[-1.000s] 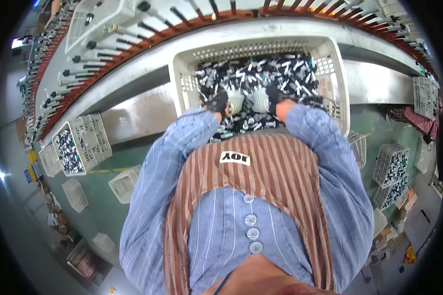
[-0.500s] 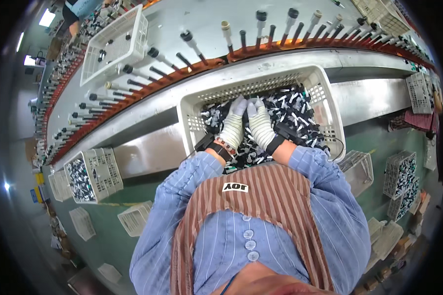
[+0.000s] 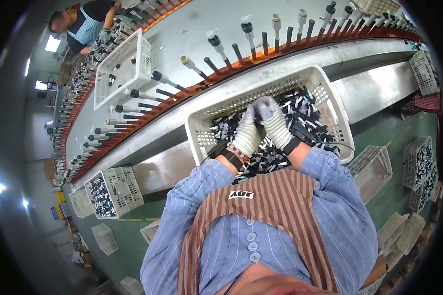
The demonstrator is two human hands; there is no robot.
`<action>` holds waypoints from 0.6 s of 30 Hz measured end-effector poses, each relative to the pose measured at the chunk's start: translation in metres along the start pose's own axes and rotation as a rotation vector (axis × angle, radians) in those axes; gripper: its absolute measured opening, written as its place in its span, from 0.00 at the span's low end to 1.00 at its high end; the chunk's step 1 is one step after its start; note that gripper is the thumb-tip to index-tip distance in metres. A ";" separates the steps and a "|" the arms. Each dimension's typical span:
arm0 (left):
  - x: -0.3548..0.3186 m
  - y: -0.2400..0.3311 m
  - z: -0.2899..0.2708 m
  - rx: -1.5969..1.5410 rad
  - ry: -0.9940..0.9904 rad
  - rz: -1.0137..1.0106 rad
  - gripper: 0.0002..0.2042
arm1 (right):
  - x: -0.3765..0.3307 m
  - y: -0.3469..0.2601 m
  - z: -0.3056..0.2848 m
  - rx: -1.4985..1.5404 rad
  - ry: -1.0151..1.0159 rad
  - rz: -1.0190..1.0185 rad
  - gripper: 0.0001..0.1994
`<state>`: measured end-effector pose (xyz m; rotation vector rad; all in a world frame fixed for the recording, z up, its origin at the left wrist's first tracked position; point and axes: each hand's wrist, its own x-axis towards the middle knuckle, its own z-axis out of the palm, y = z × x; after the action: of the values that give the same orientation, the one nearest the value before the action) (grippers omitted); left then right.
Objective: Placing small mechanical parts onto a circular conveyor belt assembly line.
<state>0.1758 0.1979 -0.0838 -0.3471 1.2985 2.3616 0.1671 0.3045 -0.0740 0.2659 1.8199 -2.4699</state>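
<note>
Two gloved hands work close together inside a white crate (image 3: 197, 132) heaped with small black, white and grey parts (image 3: 300, 114). The left hand (image 3: 247, 135), in a striped glove, reaches over the heap near the crate's middle, its fingers held close together and pointing toward the crate's far wall. Just beside it, the right hand (image 3: 275, 125) bends its fingers inward, toward the left; whether the fingertips meet cannot be told. Neither hand is spread wide. Whether either pinches a part is hidden by the gloves and the clutter, though both hands are down among the pieces. Dark bands circle both wrists, and a striped apron (image 3: 268, 191) is close to the crate's near side.

Beyond the crate, a row of upright posts (image 3: 265, 43) rises from an orange-edged track (image 3: 241, 64), some topped with black or pale fittings. Farther off, beyond the crate and to its left, a shallow white basket (image 3: 118, 86) holds a few dark pieces, near a co-worker (image 3: 86, 27) in a light blue apron. Left of the crate, a second crate (image 3: 128, 184) bears similar parts.
</note>
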 end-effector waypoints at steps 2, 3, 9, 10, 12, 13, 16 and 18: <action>-0.001 0.038 0.025 -0.044 -0.046 -0.068 0.34 | 0.011 -0.003 -0.011 -0.031 0.128 -0.120 0.10; 0.011 0.042 0.019 0.089 -0.008 -0.018 0.36 | 0.015 -0.016 -0.013 0.024 0.183 -0.093 0.10; 0.062 0.157 0.064 0.724 0.079 0.394 0.19 | 0.024 -0.043 -0.042 0.164 0.153 0.152 0.15; 0.074 0.173 0.071 0.791 0.111 0.485 0.19 | 0.023 -0.040 -0.047 0.110 0.104 0.138 0.18; 0.098 0.197 0.083 0.585 0.060 0.698 0.20 | 0.025 -0.037 -0.042 0.130 0.104 0.134 0.18; 0.106 0.202 0.092 0.568 0.139 0.744 0.22 | 0.024 -0.040 -0.039 0.140 0.097 0.139 0.17; 0.144 0.218 0.084 0.725 0.076 0.954 0.23 | 0.023 -0.046 -0.036 0.169 0.074 0.115 0.16; 0.157 0.215 0.074 0.727 0.149 0.677 0.23 | 0.025 -0.043 -0.042 0.181 0.078 0.144 0.16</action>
<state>-0.0659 0.1965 0.0512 0.1826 2.5223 2.1260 0.1399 0.3592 -0.0501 0.4910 1.5432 -2.5565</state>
